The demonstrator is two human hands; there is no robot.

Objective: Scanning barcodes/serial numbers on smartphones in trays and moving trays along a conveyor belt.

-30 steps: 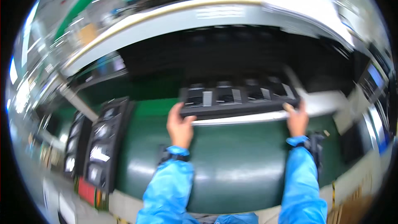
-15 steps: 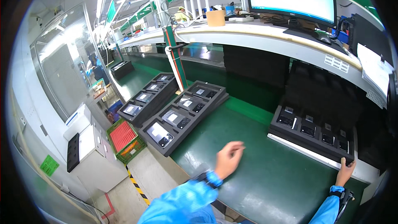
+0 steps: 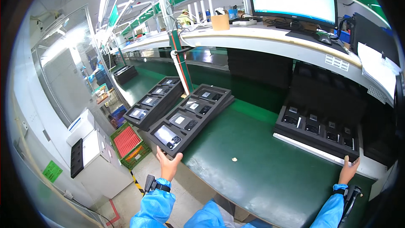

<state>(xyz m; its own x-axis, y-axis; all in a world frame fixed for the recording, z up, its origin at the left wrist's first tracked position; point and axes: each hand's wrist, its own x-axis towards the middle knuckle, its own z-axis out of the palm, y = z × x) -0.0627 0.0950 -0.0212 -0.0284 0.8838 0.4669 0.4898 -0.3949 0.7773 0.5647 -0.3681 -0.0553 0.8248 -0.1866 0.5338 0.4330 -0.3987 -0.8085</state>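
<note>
While the left hand [image 3: 168, 168] has the near end of the left phone tray [image 3: 196, 130], the right hand [image 3: 348, 172] grips the right tray [image 3: 314, 140], hands way apart.

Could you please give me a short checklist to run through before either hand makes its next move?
1. Left hand at the near end of the left black tray: ok, it is touching there.
2. Right hand at the right black tray: ok, on its near right corner.
3. Left tray's four compartments filled: ok, a phone shows in each.
4. Right tray's four compartments filled: ok, each holds a dark phone.
5. Green bench clear between the trays: not ok, a small pale scrap lies there.
6. Firm hold beneath either tray: cannot tell, the undersides are hidden.
</note>
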